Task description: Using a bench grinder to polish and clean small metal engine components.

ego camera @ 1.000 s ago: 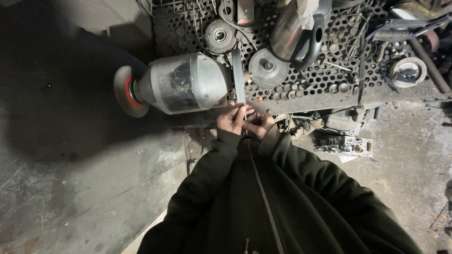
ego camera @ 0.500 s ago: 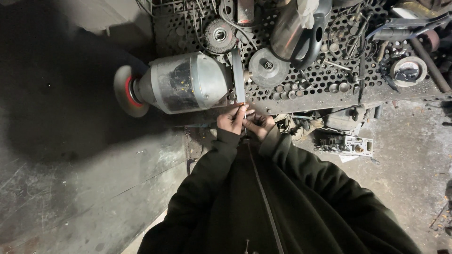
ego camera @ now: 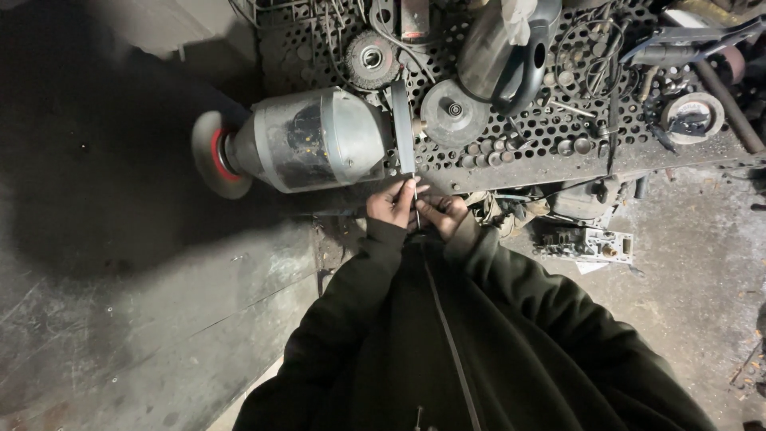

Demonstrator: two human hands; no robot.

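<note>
Grinder wheel [ego camera: 214, 153] first, far left: a pale disc with a red hub, sticking out past the table edge over the dark concrete floor [ego camera: 120, 319]. It's on the end of a big dull-silver motor housing [ego camera: 315, 140], which lies on its side at the near edge of the perforated metal table [ego camera: 511, 152]. On the motor's other end sits a thin grey wheel [ego camera: 401, 128], seen edge-on.

Right below that wheel are both hands, close together and nearly touching. The left hand [ego camera: 389, 204] has its fingers pinched together on a thin metal rod [ego camera: 415, 201], and the right hand [ego camera: 443, 214] has its fingers closed on the lower part of the same rod. The rod stands roughly upright in the frame, with its top end right at the rim of the thin wheel; whether it actually touches I can't tell. Dark green sleeves and a zipped jacket [ego camera: 447, 343] fill the bottom middle.

Moving right on the table: a wire cup brush [ego camera: 371, 57], a flat grey disc [ego camera: 453, 112], then a dark metal kettle [ego camera: 503, 52] with a pale rag in its top. Farther right is a round pale reel [ego camera: 692, 116] among loose cables. Below the table edge lies a whitish boxy part [ego camera: 586, 243] on the floor.
</note>
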